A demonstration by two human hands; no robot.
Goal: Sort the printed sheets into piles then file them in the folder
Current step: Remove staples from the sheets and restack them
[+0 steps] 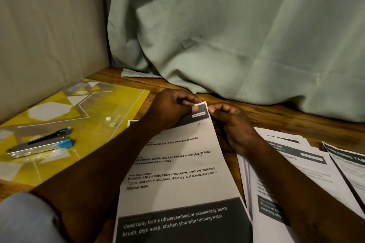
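Paper is pinched at its top right corner: the fingers of the left hand grip the printed sheet there, and the right hand, fingers curled, pinches the same corner from the other side. The sheet lies on the wooden surface between the yellow folder, which carries a stapler, and overlapping piles of sheets on the right.
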